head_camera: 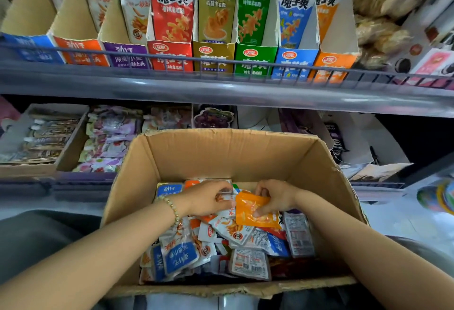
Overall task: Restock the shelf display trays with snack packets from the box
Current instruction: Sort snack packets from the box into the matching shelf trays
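Note:
An open cardboard box (228, 155) sits in front of me, its bottom covered with several loose snack packets (221, 241) in white, blue and orange. Both my hands are down inside it. My right hand (275, 195) pinches an orange packet (253, 211) by its top edge. My left hand (208, 198), with a bead bracelet on the wrist, is closed on small white-and-orange packets next to it. Above, a row of upright display trays (213, 56) stands on the upper shelf, printed blue, orange, purple, red, gold and green.
A grey wire rail (221, 64) runs along the upper shelf front. The lower shelf behind the box holds a cardboard tray of dark packets (44, 137) and a pile of pastel packets (108, 137). Bagged goods (378, 15) fill the upper right.

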Motion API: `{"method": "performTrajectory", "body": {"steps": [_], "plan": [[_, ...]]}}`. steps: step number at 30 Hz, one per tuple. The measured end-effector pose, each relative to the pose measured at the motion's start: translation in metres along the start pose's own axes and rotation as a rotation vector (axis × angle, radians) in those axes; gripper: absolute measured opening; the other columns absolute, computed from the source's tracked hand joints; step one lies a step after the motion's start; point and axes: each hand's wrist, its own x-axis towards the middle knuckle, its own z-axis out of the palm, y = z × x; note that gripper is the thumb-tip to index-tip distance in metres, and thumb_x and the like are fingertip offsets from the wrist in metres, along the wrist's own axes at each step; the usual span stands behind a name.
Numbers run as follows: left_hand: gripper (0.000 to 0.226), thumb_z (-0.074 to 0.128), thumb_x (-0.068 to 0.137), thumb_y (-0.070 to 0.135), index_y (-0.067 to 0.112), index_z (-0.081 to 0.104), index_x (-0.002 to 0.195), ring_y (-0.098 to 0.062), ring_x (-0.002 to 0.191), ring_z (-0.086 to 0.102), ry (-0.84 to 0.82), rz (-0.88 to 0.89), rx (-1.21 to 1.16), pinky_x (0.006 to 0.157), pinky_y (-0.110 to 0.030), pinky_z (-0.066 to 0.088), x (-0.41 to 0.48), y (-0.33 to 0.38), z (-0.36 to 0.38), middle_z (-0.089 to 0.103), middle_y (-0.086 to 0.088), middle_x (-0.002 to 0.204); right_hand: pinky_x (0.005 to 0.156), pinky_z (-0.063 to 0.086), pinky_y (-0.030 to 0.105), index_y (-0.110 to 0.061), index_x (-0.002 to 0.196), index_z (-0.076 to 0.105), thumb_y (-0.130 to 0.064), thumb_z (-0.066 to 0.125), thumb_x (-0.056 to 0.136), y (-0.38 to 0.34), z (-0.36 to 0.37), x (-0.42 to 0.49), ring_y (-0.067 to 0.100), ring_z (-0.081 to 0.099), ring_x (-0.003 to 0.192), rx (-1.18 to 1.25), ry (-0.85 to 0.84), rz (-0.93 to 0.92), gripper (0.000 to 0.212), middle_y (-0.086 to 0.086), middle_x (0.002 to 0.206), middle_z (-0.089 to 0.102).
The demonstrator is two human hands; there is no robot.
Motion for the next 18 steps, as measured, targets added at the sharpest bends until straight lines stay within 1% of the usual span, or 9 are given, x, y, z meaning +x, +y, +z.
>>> {"method": "performTrajectory", "body": {"steps": [3, 5, 8, 10, 12, 14, 15, 16, 18], "plan": [[0.065, 0.064, 0.088, 0.037, 0.015, 0.035, 0.143, -0.013, 0.132, 0.041, -0.047, -0.032, -0.179, 0.109, -0.022, 0.033, 0.006, 0.003, 0.012, 0.042, -0.003, 0.147, 0.082, 0.050, 0.028, -0.022, 0.106, 0.054, -0.026, 0.087, 0.067, -0.004, 0.000, -0.001, 0.016, 0.059, 0.100, 0.047, 0.029, -0.009, 0.051, -0.007, 0.102, 0.057], [0.072, 0.066, 0.087, 0.035, 0.013, 0.030, 0.146, -0.015, 0.134, 0.039, -0.047, -0.044, -0.159, 0.106, -0.019, 0.031, 0.009, 0.005, 0.016, 0.039, -0.002, 0.148, 0.084, 0.051, 0.030, -0.021, 0.108, 0.055, -0.025, 0.087, 0.067, -0.005, 0.000, -0.003, 0.017, 0.061, 0.101, 0.053, 0.014, 0.016, 0.053, -0.007, 0.104, 0.057], [0.066, 0.068, 0.086, 0.035, 0.016, 0.039, 0.142, -0.013, 0.124, 0.046, -0.016, -0.030, -0.195, 0.099, -0.018, 0.037, 0.013, 0.005, 0.018, 0.047, 0.000, 0.141, 0.083, 0.054, 0.032, -0.017, 0.105, 0.059, -0.021, 0.086, 0.068, -0.006, -0.003, -0.006, 0.018, 0.065, 0.098, 0.098, -0.011, -0.005, 0.046, -0.002, 0.104, 0.064], [0.050, 0.070, 0.085, 0.035, 0.019, 0.053, 0.129, -0.012, 0.112, 0.053, -0.009, -0.018, -0.274, 0.092, -0.019, 0.043, 0.016, 0.007, 0.019, 0.059, 0.004, 0.125, 0.083, 0.056, 0.034, -0.017, 0.099, 0.062, -0.018, 0.085, 0.069, -0.006, -0.004, -0.007, 0.018, 0.067, 0.094, 0.105, -0.007, -0.034, 0.037, -0.001, 0.099, 0.068], [0.033, 0.071, 0.082, 0.038, 0.017, 0.064, 0.107, -0.011, 0.095, 0.059, 0.009, -0.012, -0.266, 0.083, -0.025, 0.048, 0.021, 0.008, 0.023, 0.066, 0.005, 0.103, 0.082, 0.056, 0.033, -0.019, 0.094, 0.064, -0.019, 0.085, 0.070, -0.005, -0.004, -0.009, 0.015, 0.067, 0.091, 0.108, -0.014, -0.040, 0.031, -0.004, 0.095, 0.068], [0.024, 0.071, 0.083, 0.038, 0.016, 0.060, 0.080, -0.005, 0.067, 0.055, 0.030, -0.020, -0.306, 0.063, -0.022, 0.043, 0.024, 0.013, 0.026, 0.062, 0.009, 0.072, 0.082, 0.056, 0.032, -0.021, 0.091, 0.064, -0.019, 0.083, 0.072, -0.006, -0.004, -0.011, 0.015, 0.067, 0.092, 0.116, -0.039, -0.055, 0.027, -0.004, 0.095, 0.068], [0.024, 0.070, 0.084, 0.034, 0.018, 0.056, 0.073, -0.001, 0.057, 0.052, 0.039, -0.029, -0.363, 0.056, -0.018, 0.040, 0.025, 0.016, 0.027, 0.058, 0.012, 0.061, 0.082, 0.056, 0.033, -0.021, 0.091, 0.063, -0.018, 0.083, 0.072, -0.007, -0.004, -0.012, 0.016, 0.067, 0.092, 0.127, -0.039, -0.073, 0.027, -0.003, 0.096, 0.068], [0.023, 0.070, 0.085, 0.029, 0.019, 0.054, 0.071, 0.001, 0.053, 0.052, 0.042, -0.035, -0.418, 0.053, -0.014, 0.040, 0.026, 0.020, 0.025, 0.058, 0.012, 0.058, 0.083, 0.056, 0.034, -0.020, 0.091, 0.063, -0.018, 0.082, 0.073, -0.008, -0.005, -0.014, 0.016, 0.067, 0.092, 0.157, -0.021, -0.096, 0.026, -0.001, 0.096, 0.067], [0.018, 0.069, 0.086, 0.020, 0.016, 0.055, 0.076, -0.003, 0.059, 0.061, 0.059, -0.043, -0.481, 0.053, -0.014, 0.046, 0.023, 0.027, 0.012, 0.064, 0.004, 0.067, 0.083, 0.055, 0.034, -0.020, 0.091, 0.063, -0.020, 0.082, 0.074, -0.010, -0.010, -0.016, 0.017, 0.065, 0.093, 0.240, 0.040, -0.159, 0.025, 0.000, 0.097, 0.067]]}}
